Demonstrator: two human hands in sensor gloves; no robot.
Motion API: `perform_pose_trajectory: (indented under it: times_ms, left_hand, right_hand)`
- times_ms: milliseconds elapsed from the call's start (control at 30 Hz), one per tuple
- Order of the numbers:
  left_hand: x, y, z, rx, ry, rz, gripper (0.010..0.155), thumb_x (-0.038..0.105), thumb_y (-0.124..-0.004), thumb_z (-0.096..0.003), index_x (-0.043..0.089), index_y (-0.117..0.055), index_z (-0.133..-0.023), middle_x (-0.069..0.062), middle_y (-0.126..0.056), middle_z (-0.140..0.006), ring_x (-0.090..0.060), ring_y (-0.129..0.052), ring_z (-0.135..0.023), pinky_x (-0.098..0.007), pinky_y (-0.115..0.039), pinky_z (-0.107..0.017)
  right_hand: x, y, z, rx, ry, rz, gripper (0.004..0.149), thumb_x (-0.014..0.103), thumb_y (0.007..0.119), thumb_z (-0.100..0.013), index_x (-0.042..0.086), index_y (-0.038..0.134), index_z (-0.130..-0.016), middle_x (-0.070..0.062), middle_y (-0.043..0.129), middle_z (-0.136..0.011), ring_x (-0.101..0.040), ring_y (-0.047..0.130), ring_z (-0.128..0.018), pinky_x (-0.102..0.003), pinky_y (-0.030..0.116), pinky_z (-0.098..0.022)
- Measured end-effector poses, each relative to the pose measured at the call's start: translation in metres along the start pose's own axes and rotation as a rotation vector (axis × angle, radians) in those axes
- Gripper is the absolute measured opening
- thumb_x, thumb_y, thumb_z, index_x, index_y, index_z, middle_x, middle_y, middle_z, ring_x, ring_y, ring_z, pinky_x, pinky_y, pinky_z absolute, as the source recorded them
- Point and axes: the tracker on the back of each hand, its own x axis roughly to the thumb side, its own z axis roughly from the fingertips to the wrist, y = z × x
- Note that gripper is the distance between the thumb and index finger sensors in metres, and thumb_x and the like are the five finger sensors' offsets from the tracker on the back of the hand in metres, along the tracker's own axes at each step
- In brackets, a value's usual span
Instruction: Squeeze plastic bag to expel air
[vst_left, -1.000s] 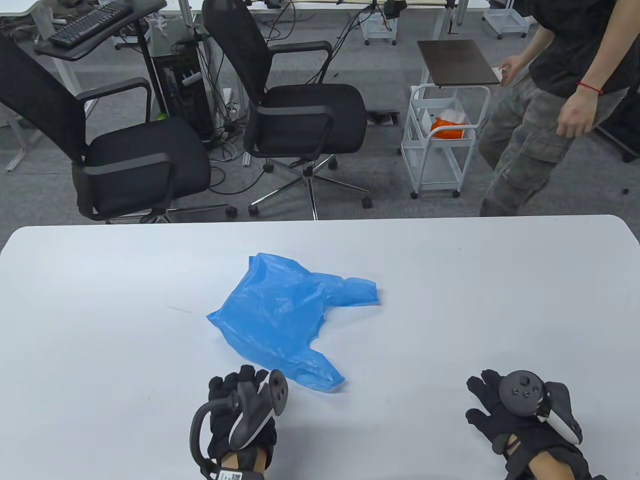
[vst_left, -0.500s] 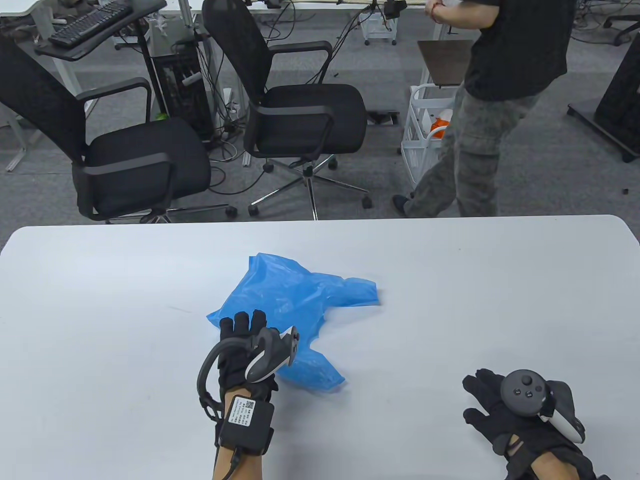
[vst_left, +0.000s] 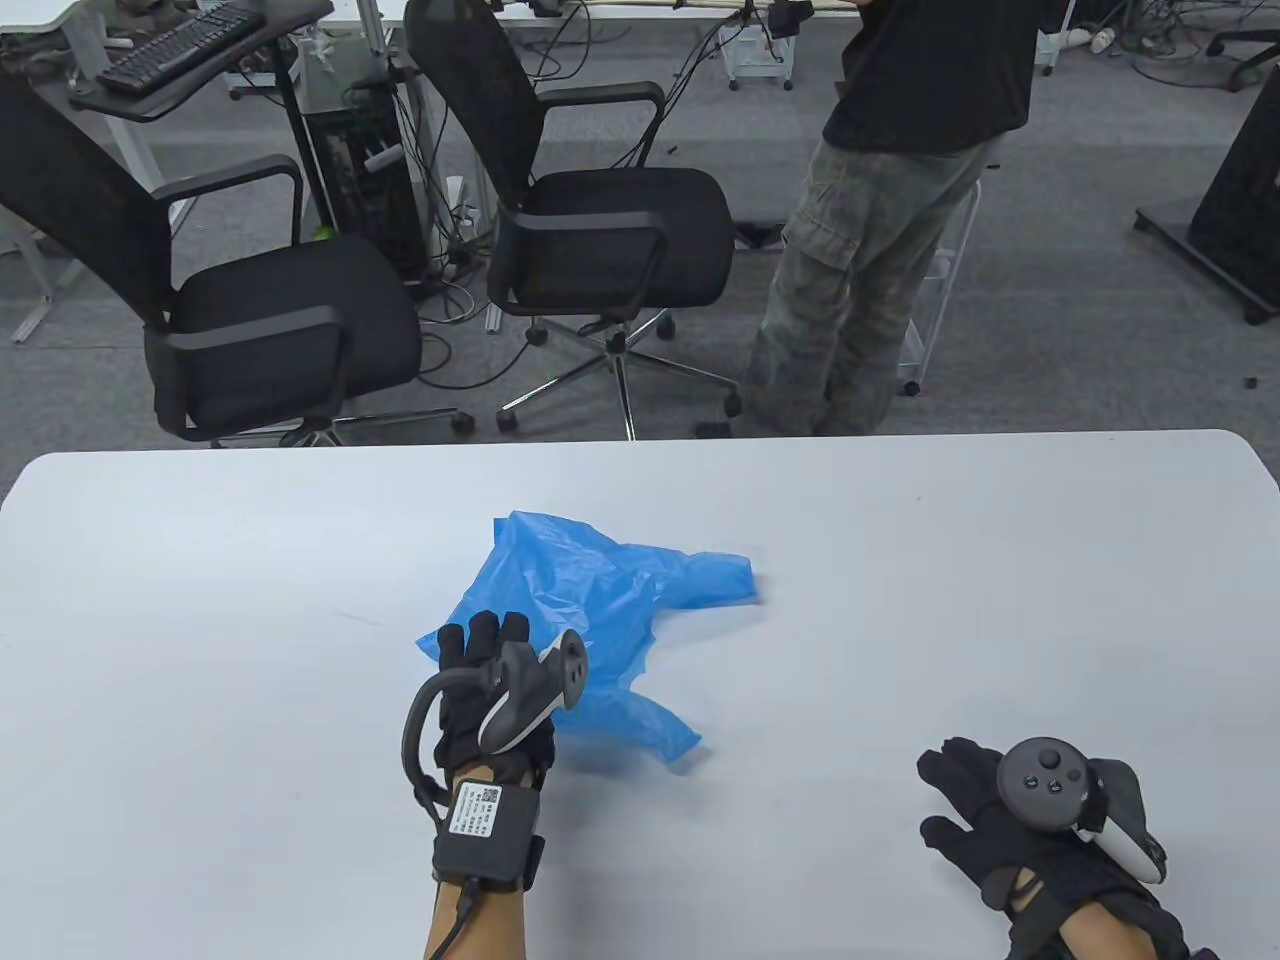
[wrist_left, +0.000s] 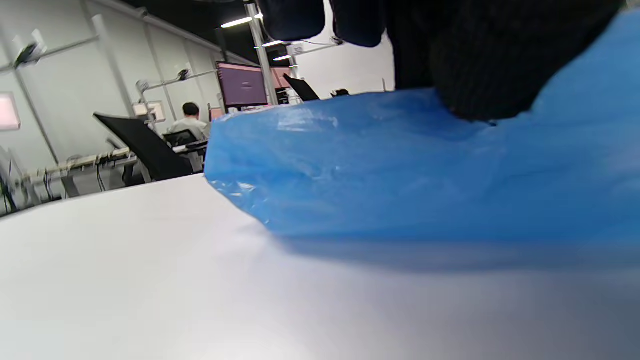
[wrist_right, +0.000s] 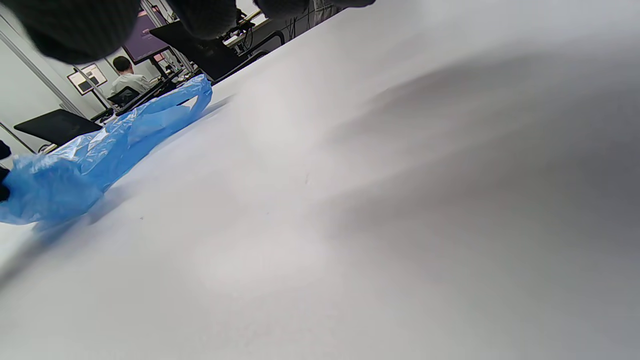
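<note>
A crumpled blue plastic bag (vst_left: 600, 600) lies near the middle of the white table (vst_left: 200, 600), its two handles pointing right and toward me. My left hand (vst_left: 480, 640) lies on the bag's left near part with fingers stretched out flat. In the left wrist view the palm presses into the blue film (wrist_left: 380, 165), and the bag's edge stands a little above the table. My right hand (vst_left: 950, 790) rests flat on the table at the front right with fingers spread, well apart from the bag. The bag also shows in the right wrist view (wrist_right: 100, 150).
A person (vst_left: 900, 200) in camouflage trousers stands just beyond the table's far edge, right of centre. Two black office chairs (vst_left: 600, 230) (vst_left: 250, 320) stand behind the table. The table's rounded far right corner (vst_left: 1230, 450) is near.
My left hand moved forward from the table's front onto the bag. The bag's near handle shifted slightly right and lifted. The person behind walked left. My right hand barely moved.
</note>
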Motion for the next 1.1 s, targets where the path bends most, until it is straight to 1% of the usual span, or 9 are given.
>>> perform_pose_trajectory:
  times_ms: [100, 200, 333, 400, 533, 633, 733, 900, 1100]
  left_hand:
    - [-0.004, 0.033, 0.0, 0.064, 0.065, 0.23, 0.039, 0.047, -0.085, -0.0342, 0.034, -0.087, -0.071, 0.012, -0.049, -0.106, -0.027, -0.047, -0.109, -0.059, -0.036, -0.081]
    - [-0.002, 0.071, 0.01, 0.185, 0.124, 0.344, 0.039, 0.047, -0.085, -0.0346, 0.03, -0.088, -0.07, 0.01, -0.052, -0.105, -0.029, -0.049, -0.108, -0.062, -0.032, -0.08]
    - [0.014, 0.117, 0.034, 0.373, 0.14, 0.35, 0.039, 0.046, -0.084, -0.0351, 0.029, -0.088, -0.07, 0.01, -0.054, -0.104, -0.029, -0.051, -0.107, -0.062, -0.031, -0.079]
    - [0.034, 0.138, 0.052, 0.483, 0.094, 0.307, 0.039, 0.046, -0.084, -0.0353, 0.03, -0.088, -0.07, 0.01, -0.053, -0.104, -0.028, -0.052, -0.106, -0.062, -0.03, -0.079]
    - [0.079, 0.153, 0.088, 0.631, -0.029, 0.158, 0.039, 0.048, -0.084, -0.0347, 0.032, -0.086, -0.07, 0.011, -0.053, -0.104, -0.028, -0.052, -0.106, -0.062, -0.03, -0.079]
    - [0.12, 0.144, 0.117, 0.685, -0.151, 0.084, 0.039, 0.048, -0.084, -0.035, 0.032, -0.087, -0.07, 0.012, -0.053, -0.104, -0.027, -0.053, -0.106, -0.061, -0.031, -0.079]
    - [0.16, 0.119, 0.142, 0.666, -0.282, -0.013, 0.039, 0.048, -0.084, -0.0346, 0.031, -0.088, -0.07, 0.012, -0.055, -0.103, -0.026, -0.054, -0.106, -0.061, -0.031, -0.08]
    - [0.201, 0.057, 0.17, 0.483, -0.483, -0.157, 0.039, 0.048, -0.085, -0.0334, 0.032, -0.09, -0.069, 0.012, -0.059, -0.103, -0.027, -0.059, -0.105, -0.061, -0.034, -0.08]
    - [0.21, 0.016, 0.168, 0.23, -0.596, -0.252, 0.039, 0.05, -0.085, -0.0313, 0.034, -0.09, -0.067, 0.013, -0.062, -0.101, -0.027, -0.062, -0.104, -0.061, -0.037, -0.079]
  right_hand:
    - [0.0, 0.0, 0.0, 0.005, -0.002, -0.006, 0.068, 0.058, 0.067, -0.039, 0.045, 0.037, -0.1, 0.003, 0.023, -0.115, -0.032, 0.024, -0.109, -0.056, 0.027, -0.079]
    - [-0.001, -0.002, 0.001, 0.001, -0.007, -0.028, 0.068, 0.058, 0.067, -0.039, 0.045, 0.038, -0.1, 0.003, 0.023, -0.115, -0.032, 0.024, -0.109, -0.056, 0.027, -0.079]
    - [-0.003, -0.005, 0.002, -0.006, -0.008, -0.051, 0.068, 0.058, 0.067, -0.039, 0.045, 0.038, -0.1, 0.003, 0.023, -0.115, -0.032, 0.024, -0.109, -0.056, 0.027, -0.079]
    - [-0.004, -0.006, 0.003, -0.01, -0.01, -0.065, 0.068, 0.058, 0.067, -0.039, 0.045, 0.038, -0.1, 0.003, 0.024, -0.115, -0.032, 0.024, -0.109, -0.056, 0.027, -0.078]
    - [-0.006, -0.011, 0.004, -0.024, -0.013, -0.098, 0.068, 0.058, 0.067, -0.04, 0.044, 0.038, -0.1, 0.002, 0.024, -0.115, -0.032, 0.024, -0.109, -0.056, 0.027, -0.078]
    - [-0.01, -0.016, 0.007, -0.047, -0.013, -0.138, 0.068, 0.058, 0.067, -0.04, 0.044, 0.038, -0.1, 0.003, 0.024, -0.115, -0.032, 0.024, -0.109, -0.056, 0.027, -0.079]
    - [-0.018, -0.028, 0.012, -0.113, -0.004, -0.205, 0.067, 0.058, 0.066, -0.04, 0.044, 0.039, -0.1, 0.003, 0.026, -0.115, -0.032, 0.025, -0.109, -0.056, 0.028, -0.079]
    - [-0.038, -0.048, 0.023, -0.264, 0.058, -0.323, 0.067, 0.056, 0.066, -0.04, 0.043, 0.041, -0.1, 0.002, 0.029, -0.115, -0.033, 0.028, -0.109, -0.057, 0.03, -0.079]
    - [-0.041, -0.049, 0.025, -0.271, 0.062, -0.35, 0.067, 0.057, 0.067, -0.041, 0.043, 0.041, -0.1, 0.001, 0.029, -0.115, -0.033, 0.028, -0.109, -0.057, 0.029, -0.079]
